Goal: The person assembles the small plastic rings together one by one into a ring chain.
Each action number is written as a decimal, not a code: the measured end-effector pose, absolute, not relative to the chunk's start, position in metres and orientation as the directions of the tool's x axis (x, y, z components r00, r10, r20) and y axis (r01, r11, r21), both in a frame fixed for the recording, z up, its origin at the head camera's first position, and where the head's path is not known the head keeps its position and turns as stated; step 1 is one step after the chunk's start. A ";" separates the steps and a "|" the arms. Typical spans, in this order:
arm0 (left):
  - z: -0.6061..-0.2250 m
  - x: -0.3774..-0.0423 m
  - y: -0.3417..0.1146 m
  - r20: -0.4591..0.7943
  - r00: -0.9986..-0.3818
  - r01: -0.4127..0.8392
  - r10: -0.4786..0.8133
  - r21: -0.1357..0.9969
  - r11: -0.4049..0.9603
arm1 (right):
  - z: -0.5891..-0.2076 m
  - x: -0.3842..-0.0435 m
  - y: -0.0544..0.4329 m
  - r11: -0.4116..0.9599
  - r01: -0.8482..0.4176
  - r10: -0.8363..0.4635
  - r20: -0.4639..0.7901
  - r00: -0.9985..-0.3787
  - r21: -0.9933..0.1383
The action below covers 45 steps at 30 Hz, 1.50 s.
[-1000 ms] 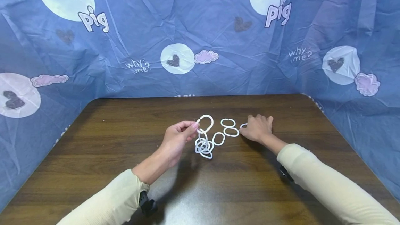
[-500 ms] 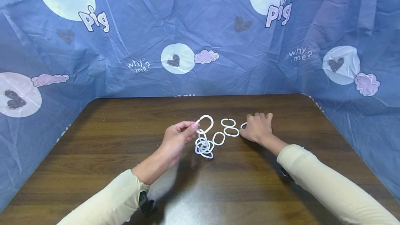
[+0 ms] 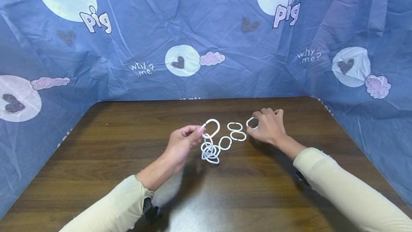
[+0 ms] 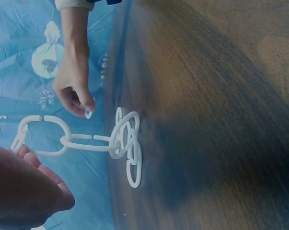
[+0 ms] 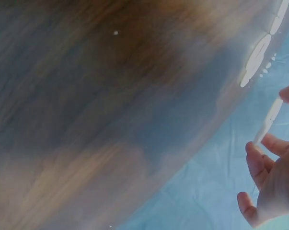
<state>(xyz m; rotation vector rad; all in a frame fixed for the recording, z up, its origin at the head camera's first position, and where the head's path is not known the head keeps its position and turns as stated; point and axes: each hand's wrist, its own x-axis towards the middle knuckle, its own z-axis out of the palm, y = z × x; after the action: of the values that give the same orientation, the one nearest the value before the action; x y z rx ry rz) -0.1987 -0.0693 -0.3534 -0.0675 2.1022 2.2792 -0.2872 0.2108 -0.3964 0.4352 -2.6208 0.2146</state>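
Observation:
My left hand [image 3: 184,145] pinches the top link of a white plastic chain [image 3: 219,127] between thumb and fingers. From that link the chain hangs down, its lower links bunched in a heap on the table; the left wrist view shows the small split in the held link [image 4: 67,128]. Farther right, my right hand [image 3: 268,126] pinches a single white oval link [image 5: 269,120] by its two sides, just above the table. Between the hands lie three loose links: a far one [image 3: 235,123], one touching it [image 3: 238,140], and one beside the heap [image 3: 230,142].
Everything lies on a dark brown wooden table [image 3: 112,174]. A blue printed cloth [image 3: 206,17] stands behind the table and along both sides. Dark straps with devices sit at both wrists, such as the left wrist device [image 3: 152,210].
My right hand has risen from the table and shifted slightly right, lifting the oval link, which now shows more. My left hand and the chain have stayed nearly still.

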 end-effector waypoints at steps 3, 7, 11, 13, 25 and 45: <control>-0.354 -0.199 -0.069 -0.057 -0.998 -0.058 0.005 0.995 -0.086 | -0.393 -0.285 0.212 0.921 -0.381 -0.288 0.517 -0.806 -0.081; -0.354 -0.199 -0.068 -0.057 -0.998 -0.057 0.007 0.994 -0.094 | -0.389 -0.280 0.212 0.890 -0.449 -0.322 0.584 -0.745 -0.083; -0.353 -0.199 -0.067 -0.056 -0.998 -0.056 0.007 0.994 -0.098 | -0.384 -0.276 0.212 0.854 -0.515 -0.351 0.650 -0.674 -0.074; -0.353 -0.199 -0.067 -0.053 -0.999 -0.054 0.009 0.993 -0.101 | -0.382 -0.274 0.212 0.840 -0.539 -0.362 0.669 -0.649 -0.068; -0.354 -0.199 -0.065 -0.048 -0.999 -0.050 0.020 0.992 -0.115 | -0.372 -0.264 0.209 0.790 -0.609 -0.409 0.681 -0.607 -0.069; -0.356 -0.199 -0.061 -0.072 -0.997 -0.073 0.026 0.995 -0.067 | -0.356 -0.255 0.200 0.743 -0.668 -0.458 0.697 -0.552 -0.041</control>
<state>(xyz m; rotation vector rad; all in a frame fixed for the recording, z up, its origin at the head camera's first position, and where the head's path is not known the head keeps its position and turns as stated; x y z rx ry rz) -0.1991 -0.0614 -0.3561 -0.0533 2.0979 2.2456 -0.2546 0.2001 -0.3561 0.8429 -2.2527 0.3967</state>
